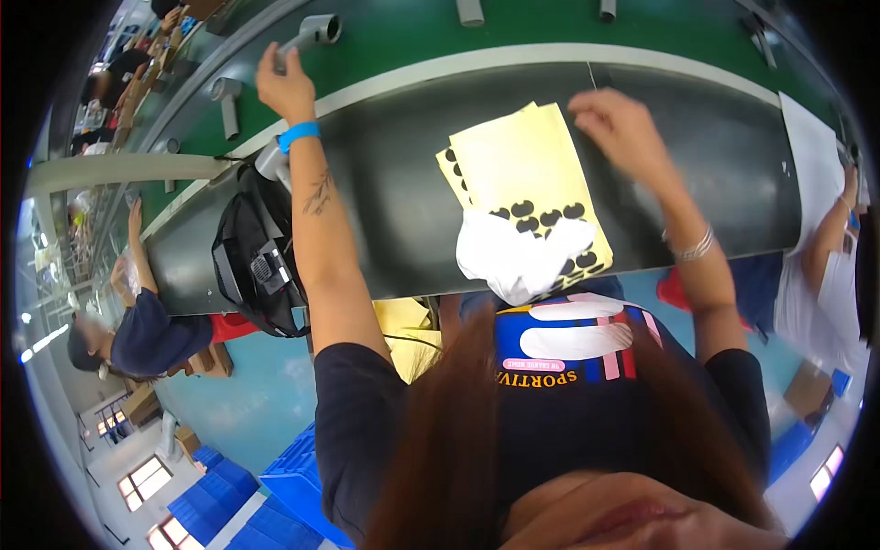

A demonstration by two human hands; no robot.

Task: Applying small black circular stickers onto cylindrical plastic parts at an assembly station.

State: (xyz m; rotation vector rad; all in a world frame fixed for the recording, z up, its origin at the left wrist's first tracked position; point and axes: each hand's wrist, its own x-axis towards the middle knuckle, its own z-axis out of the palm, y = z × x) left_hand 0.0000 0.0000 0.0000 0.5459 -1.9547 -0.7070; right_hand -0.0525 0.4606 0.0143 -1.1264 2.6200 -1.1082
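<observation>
My left hand [286, 87] reaches over the green conveyor belt, its thumb and fingers closed round the handle of a grey hair-dryer-shaped housing [321, 29]. To the right of the yellow sheets, my right hand [625, 137] hangs above the dark bench with its fingers curled in; whatever is between the fingertips is hidden or too small to name. Yellow sheets [518, 160] with black oval stickers [527, 223] lie stacked on the bench before me. A crumpled white cloth [513, 252] covers part of their near edge.
A black bag [252, 252] is beside my left forearm, near another grey piece [273, 161]. More grey housings [225, 105] sit along the green belt [403, 37]. Co-workers [151, 330] are at both sides. Blue crates [298, 477] stand on the floor at lower left.
</observation>
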